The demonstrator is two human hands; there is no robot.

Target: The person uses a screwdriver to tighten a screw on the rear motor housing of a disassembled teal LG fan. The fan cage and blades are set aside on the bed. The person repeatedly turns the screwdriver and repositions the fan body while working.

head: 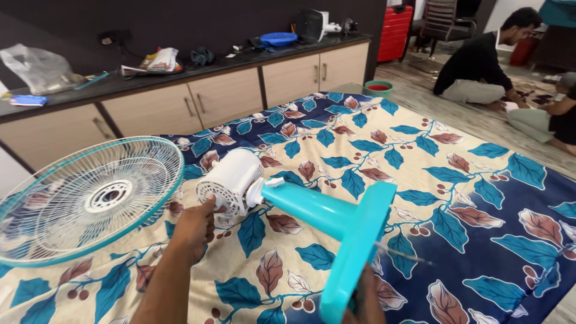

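A table fan (240,186) lies tipped on its side over a bed, made of smooth hard plastic: a rounded white motor housing (231,180) with a slotted back, a turquoise neck (306,207) shaped like a short tube, and a flat turquoise base (354,252) seen edge-on. Its round grille (90,201) is a cage of thin white wires ringed by a turquoise rim, with a white hub at the centre.

The left hand (195,228) reaches up from below and rests its fingers against the back of the motor housing, loosely curled and touching rather than wrapped around it. The right hand (363,300) is low in the frame, mostly hidden behind the base; it appears to support the base from beneath, but how far it is closed cannot be told. The fan thus sits between the two hands, grille to the left, base to the right.

The bed is covered with a soft cotton bedsheet (420,162) printed with blue and brown leaves on cream and navy. Behind it runs a dark tabletop (180,72) over beige cabinet doors, carrying a plastic bag (36,66), papers and a blue bowl (278,39). On the tiled floor to the right a person (480,66) sits in dark clothing, near a red suitcase (396,30).
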